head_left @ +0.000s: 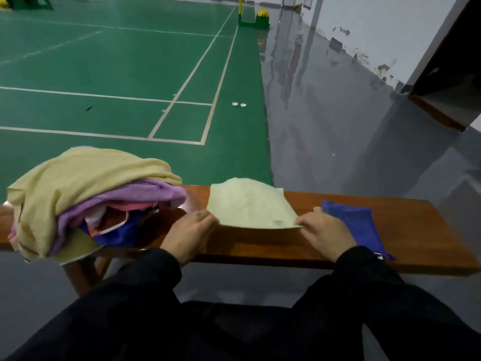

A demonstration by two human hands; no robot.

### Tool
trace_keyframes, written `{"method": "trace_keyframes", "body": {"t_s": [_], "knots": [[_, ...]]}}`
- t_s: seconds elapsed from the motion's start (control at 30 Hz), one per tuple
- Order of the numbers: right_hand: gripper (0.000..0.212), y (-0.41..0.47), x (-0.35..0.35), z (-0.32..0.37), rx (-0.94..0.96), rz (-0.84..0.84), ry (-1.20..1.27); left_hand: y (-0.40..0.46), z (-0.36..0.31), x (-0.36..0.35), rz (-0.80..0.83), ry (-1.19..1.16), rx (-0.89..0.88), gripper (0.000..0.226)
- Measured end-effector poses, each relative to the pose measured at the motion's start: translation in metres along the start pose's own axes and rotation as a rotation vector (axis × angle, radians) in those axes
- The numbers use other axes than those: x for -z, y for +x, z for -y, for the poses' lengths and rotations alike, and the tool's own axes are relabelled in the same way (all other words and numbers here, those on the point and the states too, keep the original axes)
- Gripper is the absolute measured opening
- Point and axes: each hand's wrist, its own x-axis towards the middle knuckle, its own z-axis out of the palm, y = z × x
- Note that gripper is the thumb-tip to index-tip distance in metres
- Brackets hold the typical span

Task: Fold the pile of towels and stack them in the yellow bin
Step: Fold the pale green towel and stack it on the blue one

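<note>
Your left hand (191,234) pinches the near left corner of the pale yellow towel (250,204), fingers curled round the edge, and your right hand (325,234) does the same on the near right corner. The near edge is lifted a bit off the wooden bench (416,230) while the rest lies on it. Left of that sits the pile of towels (88,196), beige on top, purple, pink and blue under it, heaped on a pale round rim (78,252); can't tell if that's the bin. A blue towel (356,225) lies just beside your right hand.
</note>
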Motion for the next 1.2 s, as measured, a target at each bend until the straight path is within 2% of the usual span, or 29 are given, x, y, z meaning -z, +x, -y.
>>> {"method": "trace_keyframes", "body": {"t_s": [0.07,0.13,0.2,0.3,0.4,0.53,0.63,0.73,0.93,1.2], "knots": [[0.012,-0.019,-0.025,0.0,0.034,0.149,-0.076,-0.029,0.002,-0.032,0.102,-0.011,0.047,0.014],[0.012,-0.03,-0.039,0.0,0.054,0.179,-0.088,-0.046,0.0,-0.049,0.116,-0.023,0.073,0.024],[0.011,-0.038,-0.04,-0.001,0.035,0.173,-0.078,-0.054,-0.006,-0.053,0.113,-0.018,0.044,0.024],[0.015,-0.042,-0.037,-0.001,-0.018,0.257,-0.066,-0.061,-0.013,-0.051,0.126,-0.017,0.008,0.022],[0.017,-0.032,-0.03,0.0,-0.15,0.31,0.077,-0.054,-0.019,-0.043,0.137,-0.097,0.033,0.024],[0.019,0.011,-0.023,-0.004,-0.337,0.17,0.231,-0.004,-0.015,-0.033,0.056,-0.181,0.221,0.024],[0.012,0.052,-0.024,-0.007,-0.381,0.072,0.263,0.051,0.003,-0.036,0.046,-0.196,0.366,0.016],[0.01,0.086,-0.028,-0.011,-0.435,0.048,0.251,0.092,0.021,-0.045,0.039,-0.177,0.45,0.016],[0.015,0.122,-0.051,-0.026,-0.483,0.059,0.156,0.12,0.046,-0.069,0.098,-0.149,0.506,0.019],[0.016,0.143,-0.075,-0.037,-0.529,0.109,-0.01,0.135,0.056,-0.093,0.118,-0.083,0.489,0.02]]}}
